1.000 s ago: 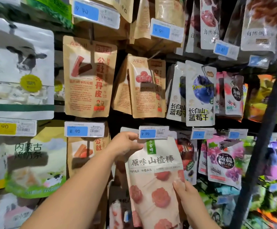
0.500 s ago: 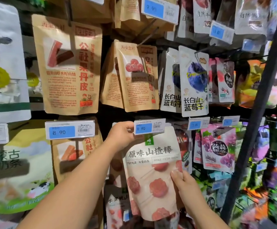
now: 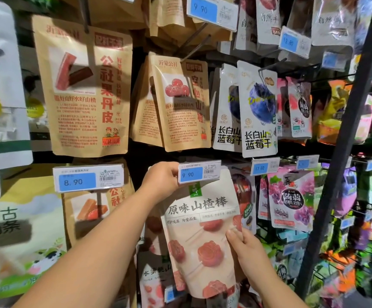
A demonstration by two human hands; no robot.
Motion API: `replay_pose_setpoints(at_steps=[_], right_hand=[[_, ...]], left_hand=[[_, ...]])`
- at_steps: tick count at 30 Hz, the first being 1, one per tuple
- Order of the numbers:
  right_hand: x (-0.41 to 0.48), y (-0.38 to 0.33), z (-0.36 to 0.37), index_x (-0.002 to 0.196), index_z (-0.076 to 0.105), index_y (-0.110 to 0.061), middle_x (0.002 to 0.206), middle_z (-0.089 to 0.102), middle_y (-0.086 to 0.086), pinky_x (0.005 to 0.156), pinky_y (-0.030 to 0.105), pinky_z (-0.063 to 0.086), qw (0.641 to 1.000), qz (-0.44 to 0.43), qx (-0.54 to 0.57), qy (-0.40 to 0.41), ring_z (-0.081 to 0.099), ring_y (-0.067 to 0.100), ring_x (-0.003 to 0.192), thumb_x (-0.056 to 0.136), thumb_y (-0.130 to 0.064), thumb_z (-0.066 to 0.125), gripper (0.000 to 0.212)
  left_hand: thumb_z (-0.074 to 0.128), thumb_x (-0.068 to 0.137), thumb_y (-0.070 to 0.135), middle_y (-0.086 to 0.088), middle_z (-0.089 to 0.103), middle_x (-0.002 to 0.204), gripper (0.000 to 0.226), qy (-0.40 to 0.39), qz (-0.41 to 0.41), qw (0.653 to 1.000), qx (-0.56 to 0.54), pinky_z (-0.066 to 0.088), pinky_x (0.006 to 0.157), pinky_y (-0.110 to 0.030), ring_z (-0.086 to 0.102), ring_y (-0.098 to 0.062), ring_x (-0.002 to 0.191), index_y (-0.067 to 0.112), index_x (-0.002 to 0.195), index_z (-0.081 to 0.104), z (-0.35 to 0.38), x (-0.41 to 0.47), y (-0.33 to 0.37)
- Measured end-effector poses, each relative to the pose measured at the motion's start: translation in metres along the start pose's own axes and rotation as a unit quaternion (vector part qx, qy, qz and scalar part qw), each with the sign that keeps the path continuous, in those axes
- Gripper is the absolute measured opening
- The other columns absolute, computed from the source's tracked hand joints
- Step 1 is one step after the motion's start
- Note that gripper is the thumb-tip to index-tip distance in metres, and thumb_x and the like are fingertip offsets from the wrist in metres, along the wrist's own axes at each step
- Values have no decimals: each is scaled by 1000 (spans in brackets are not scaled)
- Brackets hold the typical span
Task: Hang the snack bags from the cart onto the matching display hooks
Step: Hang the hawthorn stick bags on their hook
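Barely any change versus a second ago. Still gripping the hawthorn bag at two points. Left hand curled on the bag's top-left corner, touching the left end of the 9.90 price tag, fingertips hidden behind the tag. Right hand well below the tag and a little right, pinching the bag's right edge, thumb on the front, fingers behind. Otherwise only camera drift, closer in. Bag top tucked just behind the tag's lower edge, rest hanging below the tag, slightly tilted.

Reading for the task: probably mid-threading onto the hook behind the tag. Cannot see hook or hang hole, so cannot confirm seated. Not released yet. No cart in view.

Surface: hook display wall, densely hung.
- Above the tag: kraft bags.
- Above and right: blueberry bags.
- Right of the tag: purple jelly bag under a 13.80 tag.
- Left of the tag: 8.90 tag over more kraft packs.
- Below and left, partly behind the held bag: peach-print bag.
- Far right of the tag: dark slanted upright, blurred coloured packs beyond.

Dim store light, shadows across the kraft bags.
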State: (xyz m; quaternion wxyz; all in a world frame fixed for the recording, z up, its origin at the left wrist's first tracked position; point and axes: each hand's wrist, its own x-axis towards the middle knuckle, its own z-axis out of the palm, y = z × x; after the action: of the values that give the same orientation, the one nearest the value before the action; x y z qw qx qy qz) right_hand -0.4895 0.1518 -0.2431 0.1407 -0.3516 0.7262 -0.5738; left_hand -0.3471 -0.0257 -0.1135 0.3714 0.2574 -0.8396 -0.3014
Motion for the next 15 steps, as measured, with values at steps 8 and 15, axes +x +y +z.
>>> replay_pose_setpoints(at_steps=[8, 15], right_hand=[[3, 2, -1, 107, 58, 9, 115, 60, 27, 98, 36, 45, 1000, 1, 14, 0, 57, 31, 112, 96, -24, 58, 35], [6, 7, -7, 107, 58, 8, 114, 60, 28, 99, 38, 44, 1000, -15, 3, 8, 57, 32, 111, 96, -26, 58, 36]], left_hand=[[79, 79, 23, 13, 70, 78, 17, 1, 14, 999, -45, 56, 73, -28, 67, -8, 82, 33, 69, 69, 6, 5, -2], [73, 84, 10, 14, 62, 70, 28, -24, 21, 997, -72, 42, 54, -6, 57, -2, 68, 29, 67, 61, 6, 5, 3]])
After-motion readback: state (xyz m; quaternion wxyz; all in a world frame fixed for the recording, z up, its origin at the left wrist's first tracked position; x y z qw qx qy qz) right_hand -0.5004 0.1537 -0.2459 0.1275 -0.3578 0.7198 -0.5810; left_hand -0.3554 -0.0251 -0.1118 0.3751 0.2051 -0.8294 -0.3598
